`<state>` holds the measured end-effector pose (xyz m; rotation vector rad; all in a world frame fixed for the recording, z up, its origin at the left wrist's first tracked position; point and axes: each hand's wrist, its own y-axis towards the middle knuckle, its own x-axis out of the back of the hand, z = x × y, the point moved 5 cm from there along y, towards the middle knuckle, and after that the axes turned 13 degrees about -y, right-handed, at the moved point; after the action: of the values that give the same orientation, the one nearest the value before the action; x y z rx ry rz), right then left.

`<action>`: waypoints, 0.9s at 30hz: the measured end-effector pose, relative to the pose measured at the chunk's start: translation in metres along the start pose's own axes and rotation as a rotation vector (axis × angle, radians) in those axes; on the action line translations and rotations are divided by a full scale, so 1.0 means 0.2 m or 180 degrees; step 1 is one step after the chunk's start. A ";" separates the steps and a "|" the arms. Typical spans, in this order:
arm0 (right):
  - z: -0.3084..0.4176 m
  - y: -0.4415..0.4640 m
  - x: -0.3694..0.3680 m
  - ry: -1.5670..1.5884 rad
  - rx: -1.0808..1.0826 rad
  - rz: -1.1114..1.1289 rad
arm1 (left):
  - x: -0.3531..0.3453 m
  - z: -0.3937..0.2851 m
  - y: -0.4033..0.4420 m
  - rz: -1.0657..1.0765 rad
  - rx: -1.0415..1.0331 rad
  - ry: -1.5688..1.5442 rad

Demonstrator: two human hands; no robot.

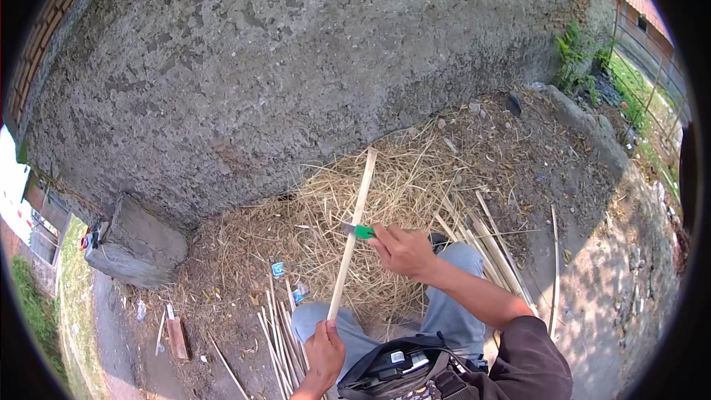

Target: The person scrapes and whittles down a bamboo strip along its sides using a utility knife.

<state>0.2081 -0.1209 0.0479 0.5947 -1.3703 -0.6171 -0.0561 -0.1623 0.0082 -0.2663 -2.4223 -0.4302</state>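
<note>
A long, pale, flat strip, apparently bamboo (pixel 345 270), slants up from between my knees, its far end near the wall. My left hand (pixel 324 359) is closed around its near end. In my right hand (pixel 404 250) is a knife with a green handle (pixel 364 232), gripped by closed fingers. The short dark blade lies across the strip around its middle and appears to touch it. Beneath the strip spreads a heap of straw-coloured shavings (pixel 396 200). My fingers hide the rear of the knife handle.
Thin strips (pixel 278 344) lie by my left leg, wider ones (pixel 496 252) by my right. A rough wall (pixel 296 67) rises ahead. Left are a concrete block (pixel 144 241) and a brownish wooden piece (pixel 176 337). A black bag (pixel 400 359) rests at my waist.
</note>
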 end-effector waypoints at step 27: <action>-0.10 0.02 0.04 0.0559 -0.0441 0.0344 | 0.01 0.02 0.01 0.0162 0.0352 -0.0443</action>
<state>0.2281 -0.1233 0.0549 0.4492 -1.1766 -0.5541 -0.0581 -0.1586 0.0072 -0.3182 -2.5588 -0.2616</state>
